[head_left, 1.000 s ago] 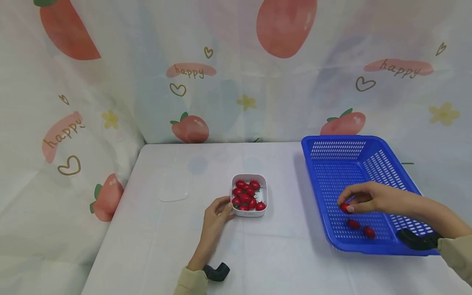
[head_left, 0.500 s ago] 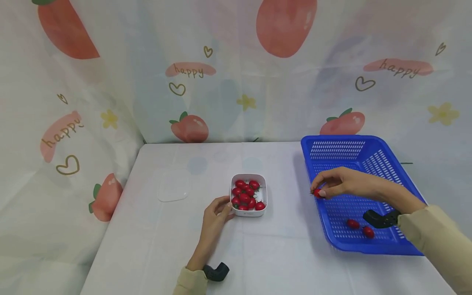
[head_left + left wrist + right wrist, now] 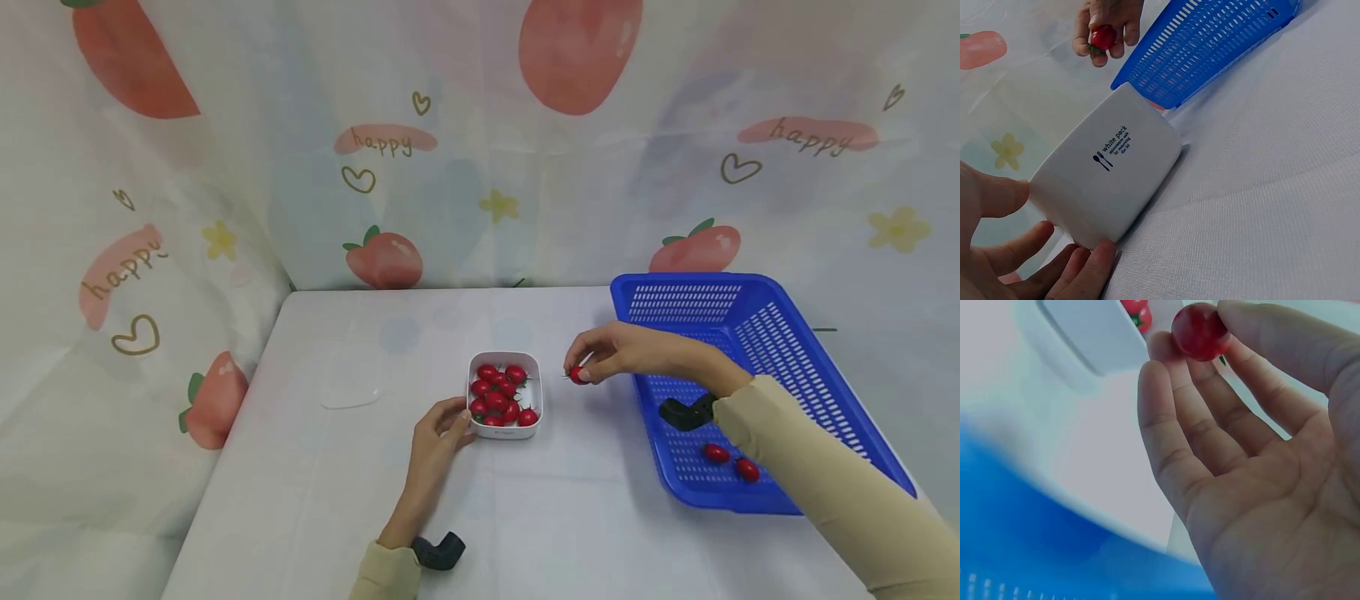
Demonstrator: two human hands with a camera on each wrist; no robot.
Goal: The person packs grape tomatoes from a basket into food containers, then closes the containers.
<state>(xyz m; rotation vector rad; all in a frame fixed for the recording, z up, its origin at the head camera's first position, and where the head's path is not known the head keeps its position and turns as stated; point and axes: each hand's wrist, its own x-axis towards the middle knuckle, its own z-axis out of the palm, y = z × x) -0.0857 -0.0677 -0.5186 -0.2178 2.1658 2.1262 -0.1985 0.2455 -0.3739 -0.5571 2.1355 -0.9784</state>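
My right hand (image 3: 637, 350) pinches a red cherry tomato (image 3: 577, 375) between thumb and fingertips, above the table between basket and container. In the right wrist view the tomato (image 3: 1200, 331) shows its green stem below the thumb. A small white plastic container (image 3: 506, 432) with several cherry tomatoes (image 3: 497, 402) stands mid-table. At its left front corner my left hand (image 3: 437, 442) holds it, with the thumb near the rim and fingertips low on the side, as the left wrist view shows. Two more cherry tomatoes (image 3: 731, 461) lie in the blue basket (image 3: 667, 479) at right.
A clear, flat lid (image 3: 351, 405) lies on the white-covered table (image 3: 360, 508), left of the container. A fruit-printed cloth (image 3: 450, 183) hangs behind and at the left. My right forearm (image 3: 840, 492) crosses over the basket.
My right hand has lifted the cherry tomato out of the blue basket and carried it left toward the white container. The left hand and the container have stayed in place.
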